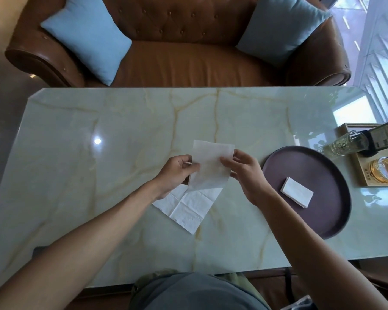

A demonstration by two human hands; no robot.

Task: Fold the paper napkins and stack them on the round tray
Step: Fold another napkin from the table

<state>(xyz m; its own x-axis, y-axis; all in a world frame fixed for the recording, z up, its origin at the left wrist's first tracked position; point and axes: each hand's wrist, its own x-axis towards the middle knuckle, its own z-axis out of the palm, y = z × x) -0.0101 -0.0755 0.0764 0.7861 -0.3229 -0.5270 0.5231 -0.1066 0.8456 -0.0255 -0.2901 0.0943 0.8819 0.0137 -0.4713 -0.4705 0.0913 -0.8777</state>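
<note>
Two hands up over the middle of the table (76, 135), that's what I've got on the feed. Sofa (177, 61) with two blue cushions (87, 36) sits past the far edge. Round tray (323, 171) is at the right side of the table, with one folded napkin (297, 192) lying flat on it. Wooden tray (363, 175) with a bottle (345, 143) is just beyond it, by the right edge. Left hand (177, 173) and right hand (244, 173) each pinch a side of a napkin (208, 166) held above the table, fingers curled onto the paper. Another open sheet (188, 204) lies flat under it, near the front edge.
</note>
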